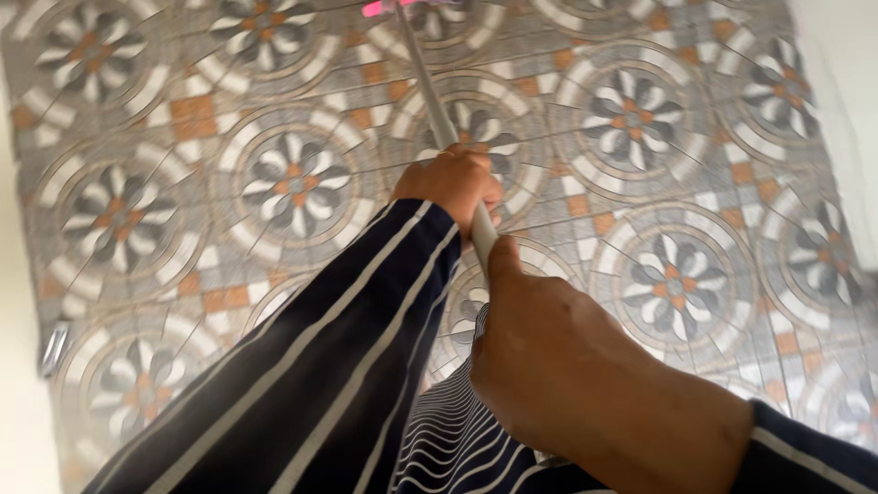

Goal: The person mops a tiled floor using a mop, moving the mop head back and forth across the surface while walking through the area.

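Both hands grasp the long pale stiff pole (pixel 437 110): left hand (pixel 455 186) ahead, right hand (pixel 540 352) behind; it seems light, smooth.

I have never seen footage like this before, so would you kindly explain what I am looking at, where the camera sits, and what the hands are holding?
This single picture comes from a camera worn on a person's head, looking down at their own two bare hands. There is no machine. Both hands grip a long pale handle that runs away from the viewer towards the floor. The left hand holds it further down, the right hand nearer the camera. Both arms wear dark sleeves with white stripes. At the far end of the handle a small pink part shows, cut off by the picture's edge. Below lies a tiled floor patterned with grey and orange circular flowers.
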